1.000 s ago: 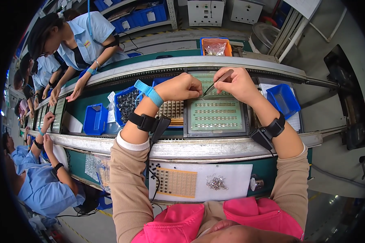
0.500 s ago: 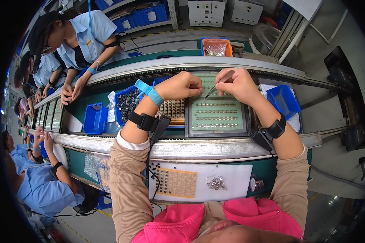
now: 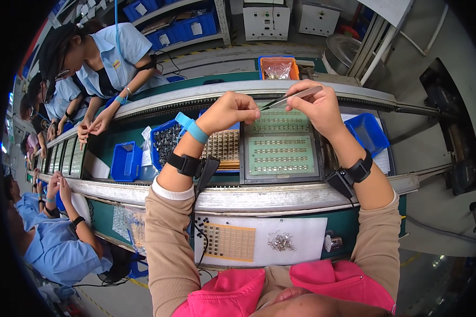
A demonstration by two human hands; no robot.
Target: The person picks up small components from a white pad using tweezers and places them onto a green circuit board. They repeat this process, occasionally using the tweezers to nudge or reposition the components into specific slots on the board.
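Note:
Silver tweezers [image 3: 301,95] are pinched in my right hand [image 3: 318,108], over the far part of the board area. Their dark tips point left, close to the fingertips of my left hand [image 3: 232,112]. That hand is closed, thumb against fingers; anything held there is too small to make out. Below both hands lie two green circuit board panels [image 3: 281,167] with rows of small metallic parts, set in a dark frame [image 3: 243,158]. Beside the frame, a tan tray [image 3: 222,145] of small dark parts sits partly behind my left forearm.
Blue bins stand left, one [image 3: 126,161] beside another with black parts [image 3: 166,138]; a blue bin [image 3: 367,134] stands right. A metal rail [image 3: 280,196] crosses before me. Nearer, a white mat [image 3: 307,238] bears a tan grid panel [image 3: 232,242] and metal pieces [image 3: 281,242]. Co-workers sit left.
My right hand has turned and lifted the tweezers' tips off the far panel toward my left fingertips. My left hand has shifted slightly left and stays closed.

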